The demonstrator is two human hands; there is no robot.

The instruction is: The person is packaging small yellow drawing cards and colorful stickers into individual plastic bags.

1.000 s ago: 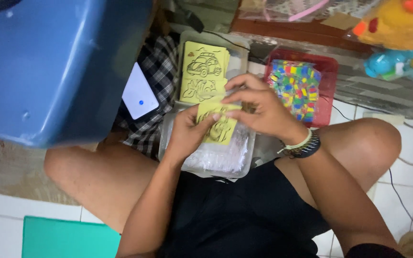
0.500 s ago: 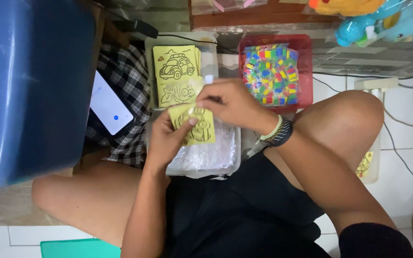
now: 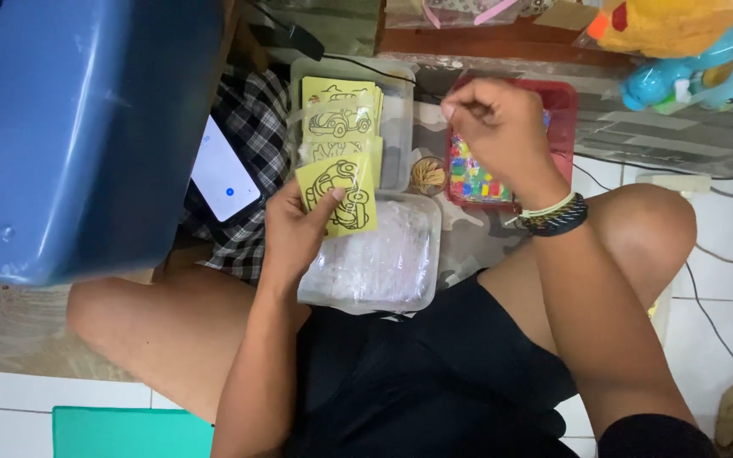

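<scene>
Left hand [image 3: 294,229] gripping yellow card [image 3: 338,195], upright; right hand [image 3: 502,127] pinched, contents unclear, over red tray [image 3: 563,102], well right of card

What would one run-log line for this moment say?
left hand: holds yellow car card | right hand: raised over red tray | clear tub: on lap

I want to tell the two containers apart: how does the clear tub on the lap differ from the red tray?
The clear tub is see-through and holds pale clear bags; the red tray is opaque red and holds many-coloured small pieces. The left hand holds a yellow card over the clear tub; the right hand hovers above the red tray. Both are shallow and open.
</scene>
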